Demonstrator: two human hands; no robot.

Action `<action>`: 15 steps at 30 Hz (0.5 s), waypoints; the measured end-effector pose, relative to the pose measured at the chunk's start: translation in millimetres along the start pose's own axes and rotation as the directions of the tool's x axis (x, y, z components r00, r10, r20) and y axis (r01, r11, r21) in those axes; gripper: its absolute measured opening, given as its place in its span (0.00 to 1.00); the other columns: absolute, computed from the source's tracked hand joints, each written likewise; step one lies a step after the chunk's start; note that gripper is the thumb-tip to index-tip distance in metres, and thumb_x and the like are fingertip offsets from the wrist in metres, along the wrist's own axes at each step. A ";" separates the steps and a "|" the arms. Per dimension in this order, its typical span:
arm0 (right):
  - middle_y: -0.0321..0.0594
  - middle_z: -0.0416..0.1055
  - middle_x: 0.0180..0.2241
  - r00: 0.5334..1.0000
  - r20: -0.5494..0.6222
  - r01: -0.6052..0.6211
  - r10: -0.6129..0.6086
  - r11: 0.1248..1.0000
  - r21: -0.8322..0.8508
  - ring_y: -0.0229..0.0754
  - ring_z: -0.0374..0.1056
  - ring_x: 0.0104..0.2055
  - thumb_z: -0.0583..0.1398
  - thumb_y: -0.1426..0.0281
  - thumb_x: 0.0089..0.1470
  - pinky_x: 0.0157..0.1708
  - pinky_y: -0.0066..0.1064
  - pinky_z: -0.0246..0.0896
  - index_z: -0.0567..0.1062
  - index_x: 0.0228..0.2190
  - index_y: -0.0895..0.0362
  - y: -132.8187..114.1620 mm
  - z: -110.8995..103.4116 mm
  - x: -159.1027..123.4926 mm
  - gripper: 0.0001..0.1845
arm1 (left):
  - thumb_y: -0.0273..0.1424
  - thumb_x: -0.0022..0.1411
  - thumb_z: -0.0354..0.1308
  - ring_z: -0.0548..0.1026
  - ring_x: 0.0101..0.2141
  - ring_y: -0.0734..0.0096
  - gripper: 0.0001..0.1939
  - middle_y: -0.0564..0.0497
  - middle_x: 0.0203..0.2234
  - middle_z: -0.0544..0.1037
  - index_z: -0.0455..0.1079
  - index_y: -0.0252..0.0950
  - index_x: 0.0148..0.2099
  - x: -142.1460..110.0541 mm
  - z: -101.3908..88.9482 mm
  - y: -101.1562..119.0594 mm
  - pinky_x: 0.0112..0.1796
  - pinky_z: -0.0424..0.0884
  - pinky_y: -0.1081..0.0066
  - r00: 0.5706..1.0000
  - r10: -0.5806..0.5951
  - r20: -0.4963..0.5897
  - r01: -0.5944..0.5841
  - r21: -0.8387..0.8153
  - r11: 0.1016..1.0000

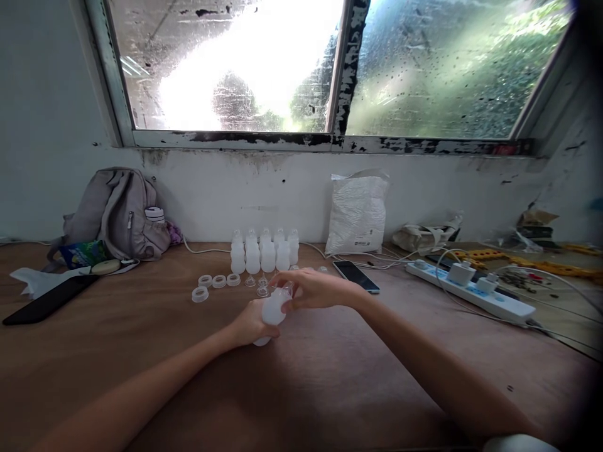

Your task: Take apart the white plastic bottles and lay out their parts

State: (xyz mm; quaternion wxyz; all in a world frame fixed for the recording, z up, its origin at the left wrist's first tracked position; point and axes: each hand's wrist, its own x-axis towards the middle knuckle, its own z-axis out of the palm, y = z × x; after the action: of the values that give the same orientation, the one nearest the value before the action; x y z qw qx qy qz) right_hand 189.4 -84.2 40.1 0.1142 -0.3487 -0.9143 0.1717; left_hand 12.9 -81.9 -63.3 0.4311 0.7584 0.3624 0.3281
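Note:
My left hand point(249, 325) is wrapped round a frosted white baby bottle point(273, 309), which leans up to the right. Over its upper end, my right hand point(308, 289) has its fingers closed round the bottle's clear top piece point(287, 287), which they partly cover. Just beyond my hands lie several small clear nipples point(262, 289). To their left are several translucent screw rings point(219, 281). Behind these, a group of white bottles with clear tops point(267, 254) stands upright near the wall. More small clear pieces point(323, 269) peek out beyond my right hand.
A grey backpack point(125, 213) leans on the wall at left, with a black flat object point(51, 300) before it. A white bag point(358, 213) stands at the back. On the right are a phone point(357, 276), a power strip point(471, 292) with plugs, and loose cables.

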 end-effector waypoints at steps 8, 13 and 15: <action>0.42 0.70 0.31 1.000 0.008 -0.019 0.020 0.998 -0.058 0.37 0.65 0.27 0.55 0.55 0.48 0.23 0.25 0.56 0.71 0.36 0.58 -2.0 7.4 1.2 0.21 | 0.23 0.38 0.59 0.62 0.25 0.75 0.14 0.54 0.23 0.66 0.66 0.31 0.32 -3.5 2.2 3.4 0.25 0.57 0.76 0.996 0.073 -0.048 -0.065 0.148 0.987; 0.40 0.70 0.30 0.992 0.096 -0.084 0.085 0.996 -0.015 0.34 0.63 0.21 0.59 0.58 0.44 0.20 0.24 0.54 0.70 0.36 0.57 -10.3 -1.9 -6.8 0.19 | 0.24 0.38 0.59 0.64 0.26 0.73 0.17 0.54 0.26 0.69 0.66 0.32 0.35 -5.8 1.7 7.0 0.26 0.58 0.76 0.995 0.101 -0.012 -0.096 0.217 0.971; 0.41 0.70 0.28 0.991 0.047 -0.124 0.129 0.988 -0.090 0.36 0.64 0.22 0.58 0.57 0.45 0.20 0.25 0.53 0.71 0.36 0.57 -11.9 -0.1 -8.4 0.19 | 0.24 0.38 0.59 0.65 0.26 0.73 0.18 0.54 0.26 0.70 0.66 0.33 0.37 -5.8 0.0 7.5 0.27 0.59 0.76 0.993 0.112 -0.026 -0.101 0.267 0.958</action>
State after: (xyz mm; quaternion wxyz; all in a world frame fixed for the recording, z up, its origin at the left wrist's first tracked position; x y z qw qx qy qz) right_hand 188.5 -98.2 44.1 0.0637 -0.4061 -0.8995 0.1479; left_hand 11.9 -89.5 -57.8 0.2998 0.8209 0.3705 0.3145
